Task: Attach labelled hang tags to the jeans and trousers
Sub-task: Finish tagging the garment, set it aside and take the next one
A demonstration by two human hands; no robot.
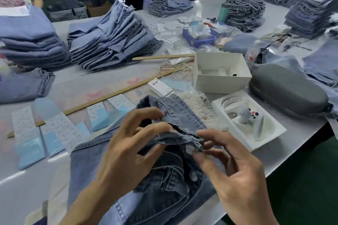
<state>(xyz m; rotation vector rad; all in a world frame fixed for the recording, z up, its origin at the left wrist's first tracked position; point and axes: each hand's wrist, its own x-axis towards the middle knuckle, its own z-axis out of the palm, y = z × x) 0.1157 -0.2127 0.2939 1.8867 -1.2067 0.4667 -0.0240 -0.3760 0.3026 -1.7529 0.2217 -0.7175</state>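
Head view, left hand (128, 144) and right hand (228, 166) each pinching jeans (175, 113) waistband between them

The jeans (161, 179) under my fingers (146, 129) are dark, coarse-woven denim cloth with stitched seams. The hang tags (62, 129) look like smooth paper on a slightly glossy grey worktop (76, 86).

The print on the hang tags (62, 129) left of the jeans (164, 179) is too blurred to be read.
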